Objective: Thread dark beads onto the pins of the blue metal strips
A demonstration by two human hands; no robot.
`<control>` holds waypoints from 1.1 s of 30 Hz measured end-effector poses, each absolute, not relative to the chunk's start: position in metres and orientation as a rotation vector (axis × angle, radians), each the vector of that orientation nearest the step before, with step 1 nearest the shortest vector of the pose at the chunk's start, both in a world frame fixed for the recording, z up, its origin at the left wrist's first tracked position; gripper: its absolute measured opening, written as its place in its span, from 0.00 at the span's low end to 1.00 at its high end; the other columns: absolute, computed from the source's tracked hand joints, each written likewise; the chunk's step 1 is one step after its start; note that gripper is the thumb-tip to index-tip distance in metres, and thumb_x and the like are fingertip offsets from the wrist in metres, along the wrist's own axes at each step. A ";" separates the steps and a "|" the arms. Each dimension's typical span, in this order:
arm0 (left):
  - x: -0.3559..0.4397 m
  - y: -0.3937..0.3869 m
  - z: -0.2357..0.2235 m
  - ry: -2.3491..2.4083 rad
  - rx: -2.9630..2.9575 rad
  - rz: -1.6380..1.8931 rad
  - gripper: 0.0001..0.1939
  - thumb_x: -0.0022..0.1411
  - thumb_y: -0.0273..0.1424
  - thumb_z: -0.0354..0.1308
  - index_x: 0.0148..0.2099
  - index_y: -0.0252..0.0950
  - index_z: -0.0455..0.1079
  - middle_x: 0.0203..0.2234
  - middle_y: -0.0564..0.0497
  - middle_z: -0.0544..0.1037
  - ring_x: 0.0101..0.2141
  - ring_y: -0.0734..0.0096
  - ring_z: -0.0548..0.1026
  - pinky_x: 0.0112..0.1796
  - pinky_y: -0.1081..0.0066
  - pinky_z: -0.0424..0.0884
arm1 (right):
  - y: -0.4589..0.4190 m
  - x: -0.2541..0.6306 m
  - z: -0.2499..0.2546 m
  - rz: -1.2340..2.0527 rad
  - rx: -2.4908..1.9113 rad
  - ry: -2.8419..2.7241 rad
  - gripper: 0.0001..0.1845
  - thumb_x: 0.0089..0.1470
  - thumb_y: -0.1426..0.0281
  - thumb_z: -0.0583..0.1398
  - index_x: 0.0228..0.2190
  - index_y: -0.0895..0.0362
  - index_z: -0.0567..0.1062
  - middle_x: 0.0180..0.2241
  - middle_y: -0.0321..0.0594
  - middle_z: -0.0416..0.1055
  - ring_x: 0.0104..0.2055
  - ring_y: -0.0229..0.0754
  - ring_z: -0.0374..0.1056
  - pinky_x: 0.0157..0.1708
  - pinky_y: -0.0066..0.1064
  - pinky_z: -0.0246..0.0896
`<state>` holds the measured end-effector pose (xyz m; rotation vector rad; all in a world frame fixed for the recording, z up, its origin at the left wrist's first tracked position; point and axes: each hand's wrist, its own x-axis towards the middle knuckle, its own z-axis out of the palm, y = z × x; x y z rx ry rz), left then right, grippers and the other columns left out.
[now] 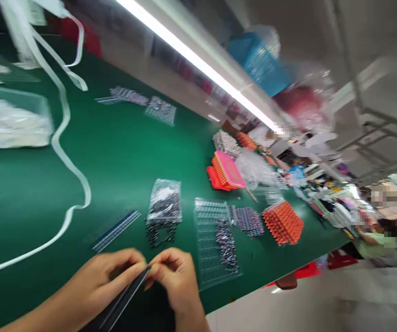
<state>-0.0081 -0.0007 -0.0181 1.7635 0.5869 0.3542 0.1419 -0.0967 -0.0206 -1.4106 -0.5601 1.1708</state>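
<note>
My left hand (pixel 105 286) is closed on a dark strip with pale lines (pixel 125 299), which slants up from the lower edge. At the strip's upper end, the thumb and fingers of my right hand (pixel 176 276) are pinched together. Any small piece between those fingertips is too small to make out. Just beyond my hands lies a clear bag of small black parts (pixel 165 203), with loose black pieces (pixel 160 233) below it. Similar striped strips (pixel 116 231) rest on the table to the left of the bag.
Right of my hands, a clear ridged tray (pixel 207 258) carries small dark pieces (pixel 228 246). Beyond it are an orange stack (pixel 283 223) and a pink basket (pixel 229 169). A white band (pixel 66 115) winds across the green table (pixel 115 147) at left, near a bin of white bags (pixel 42 103).
</note>
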 end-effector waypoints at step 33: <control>-0.012 0.006 0.001 0.547 1.549 0.148 0.16 0.66 0.42 0.54 0.36 0.36 0.75 0.24 0.56 0.71 0.25 0.75 0.66 0.27 0.76 0.61 | -0.110 0.157 -0.026 1.244 -1.272 -0.653 0.05 0.46 0.69 0.69 0.26 0.55 0.77 0.21 0.31 0.70 0.21 0.32 0.62 0.22 0.25 0.56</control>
